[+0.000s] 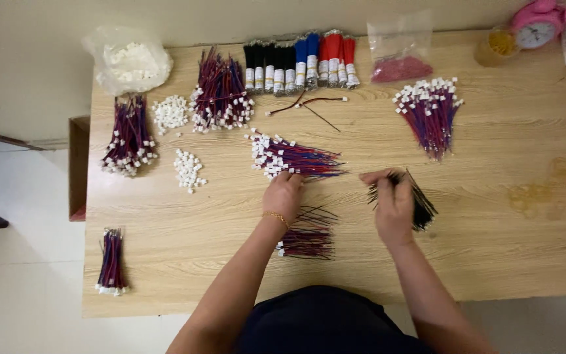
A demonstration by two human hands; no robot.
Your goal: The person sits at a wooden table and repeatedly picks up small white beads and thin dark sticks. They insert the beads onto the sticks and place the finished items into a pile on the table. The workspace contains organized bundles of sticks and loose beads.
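On the wooden table (pixel 479 262), the left hand (pixel 283 195) touches the red-and-blue wire bundle (pixel 294 159), grip unclear from above. The right hand (pixel 393 203) pinches a black wire bundle (pixel 420 206) fanned just beside it.

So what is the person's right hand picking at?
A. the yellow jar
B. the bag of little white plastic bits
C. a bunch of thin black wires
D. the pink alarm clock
C. The right hand rests on a bunch of thin black wires fanned out on the wooden table, with its fingers pinching at their ends; the clock, bag and jar sit far off along the back edge.
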